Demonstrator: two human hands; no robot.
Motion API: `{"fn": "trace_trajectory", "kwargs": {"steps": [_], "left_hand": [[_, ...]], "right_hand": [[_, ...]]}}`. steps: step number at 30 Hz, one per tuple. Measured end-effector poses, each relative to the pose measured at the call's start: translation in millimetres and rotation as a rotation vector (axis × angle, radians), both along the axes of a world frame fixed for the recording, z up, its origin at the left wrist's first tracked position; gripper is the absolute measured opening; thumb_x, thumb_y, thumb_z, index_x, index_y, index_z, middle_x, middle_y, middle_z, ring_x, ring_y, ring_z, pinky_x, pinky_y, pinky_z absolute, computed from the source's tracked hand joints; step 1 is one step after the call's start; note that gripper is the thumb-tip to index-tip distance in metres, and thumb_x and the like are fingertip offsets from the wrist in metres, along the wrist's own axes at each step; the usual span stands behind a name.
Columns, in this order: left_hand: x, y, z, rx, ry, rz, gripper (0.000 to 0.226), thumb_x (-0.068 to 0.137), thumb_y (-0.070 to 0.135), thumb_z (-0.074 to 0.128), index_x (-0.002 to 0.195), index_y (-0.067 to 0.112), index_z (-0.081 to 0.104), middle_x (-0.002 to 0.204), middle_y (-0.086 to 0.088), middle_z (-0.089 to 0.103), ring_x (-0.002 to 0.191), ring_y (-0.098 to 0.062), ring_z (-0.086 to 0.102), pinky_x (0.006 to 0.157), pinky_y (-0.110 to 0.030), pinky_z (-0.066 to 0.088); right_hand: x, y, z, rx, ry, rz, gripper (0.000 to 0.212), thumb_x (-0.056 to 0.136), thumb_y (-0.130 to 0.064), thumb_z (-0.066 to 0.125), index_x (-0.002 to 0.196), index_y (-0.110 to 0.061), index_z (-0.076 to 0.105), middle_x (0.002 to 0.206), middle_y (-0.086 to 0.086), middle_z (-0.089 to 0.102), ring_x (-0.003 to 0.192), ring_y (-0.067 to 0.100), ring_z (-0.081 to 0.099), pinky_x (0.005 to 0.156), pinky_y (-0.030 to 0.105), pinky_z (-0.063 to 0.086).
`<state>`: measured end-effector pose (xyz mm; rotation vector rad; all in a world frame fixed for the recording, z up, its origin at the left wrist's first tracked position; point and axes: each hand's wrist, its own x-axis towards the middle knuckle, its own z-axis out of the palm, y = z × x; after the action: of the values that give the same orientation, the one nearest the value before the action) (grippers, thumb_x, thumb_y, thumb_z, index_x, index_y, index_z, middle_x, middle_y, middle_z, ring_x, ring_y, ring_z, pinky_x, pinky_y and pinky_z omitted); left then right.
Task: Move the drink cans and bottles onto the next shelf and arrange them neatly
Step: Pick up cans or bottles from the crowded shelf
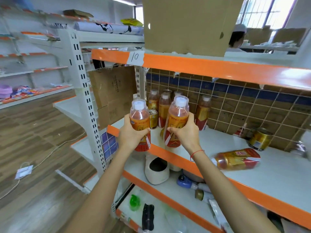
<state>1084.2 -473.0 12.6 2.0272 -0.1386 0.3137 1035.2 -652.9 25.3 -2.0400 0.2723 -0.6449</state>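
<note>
My left hand [130, 133] grips an upright orange drink bottle [140, 120] with a clear cap. My right hand [184, 132] grips a second, matching bottle [178, 118]. Both are held at the front left edge of the middle shelf [218, 143]. Behind them, several more orange bottles [164, 109] and a gold can [153, 118] stand together in the shelf's back left corner. Another bottle [237, 159] lies on its side further right on the shelf. A gold can [260, 139] leans tilted near the back grid.
A cardboard box [188, 24] sits on the shelf above, whose orange edge carries a label reading 10. The lower shelf holds a white pot [157, 170], a blue item [184, 181] and other clutter. A white shelf upright [84, 91] stands left. A person [236, 39] is at the back right.
</note>
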Motion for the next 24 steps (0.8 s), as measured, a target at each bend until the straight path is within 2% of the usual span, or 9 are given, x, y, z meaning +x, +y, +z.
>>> {"fn": "trace_trajectory", "kwargs": {"steps": [3,7,10,14,18,21,24], "left_hand": [[-19,-5,4,-0.018,-0.012,-0.041,0.077,0.070,0.032,0.081,0.133,0.023,0.038,0.122,-0.003,0.059,0.110,-0.024,0.058,0.088,-0.037,0.049],[-48,-9,7,-0.017,0.025,-0.104,0.066,0.071,0.033,0.080,0.123,0.023,0.041,0.120,-0.003,0.060,0.109,-0.025,0.058,0.090,-0.042,0.050],[-71,-14,4,0.018,0.024,-0.161,0.072,0.071,0.033,0.080,0.129,0.023,0.038,0.123,-0.004,0.058,0.111,-0.026,0.057,0.088,-0.038,0.048],[-104,-31,-1,0.058,0.025,-0.269,0.079,0.070,0.032,0.080,0.134,0.024,0.036,0.126,-0.003,0.058,0.113,-0.027,0.056,0.085,-0.036,0.046],[-141,-64,-5,0.068,0.029,-0.422,0.082,0.069,0.032,0.081,0.137,0.022,0.035,0.125,-0.004,0.058,0.111,-0.027,0.057,0.084,-0.033,0.045],[-172,-97,-7,0.090,0.041,-0.522,0.074,0.068,0.034,0.082,0.128,0.019,0.042,0.119,-0.004,0.061,0.106,-0.027,0.058,0.076,-0.029,0.042],[-206,-136,-7,0.098,0.044,-0.613,0.066,0.068,0.034,0.082,0.119,0.017,0.045,0.114,-0.004,0.061,0.101,-0.024,0.058,0.073,-0.028,0.040]], "right_hand": [[-29,-1,3,-0.012,-0.020,-0.055,0.069,0.072,-0.023,0.080,0.126,-0.016,0.037,0.115,0.005,0.059,0.104,0.027,0.058,0.088,0.042,0.051],[-71,-2,-3,-0.012,0.002,-0.167,0.069,0.070,-0.024,0.080,0.124,-0.017,0.038,0.113,0.006,0.061,0.102,0.027,0.059,0.083,0.040,0.050],[-104,-6,-12,0.008,0.023,-0.256,0.072,0.069,-0.024,0.080,0.127,-0.017,0.038,0.110,0.006,0.061,0.102,0.028,0.059,0.081,0.038,0.049],[-154,-16,-23,0.044,0.043,-0.332,0.072,0.069,-0.022,0.080,0.127,-0.017,0.037,0.112,0.004,0.058,0.104,0.027,0.058,0.087,0.041,0.049],[-209,-38,-27,0.045,0.062,-0.440,0.064,0.069,-0.023,0.081,0.120,-0.015,0.041,0.104,0.004,0.060,0.097,0.027,0.060,0.078,0.035,0.049],[-250,-60,-26,0.041,0.077,-0.533,0.063,0.068,-0.023,0.081,0.116,-0.014,0.041,0.102,0.005,0.060,0.094,0.028,0.060,0.075,0.035,0.049],[-297,-86,-26,0.039,0.063,-0.615,0.066,0.068,-0.022,0.082,0.121,-0.015,0.042,0.100,0.001,0.058,0.095,0.026,0.060,0.077,0.035,0.049]]}}
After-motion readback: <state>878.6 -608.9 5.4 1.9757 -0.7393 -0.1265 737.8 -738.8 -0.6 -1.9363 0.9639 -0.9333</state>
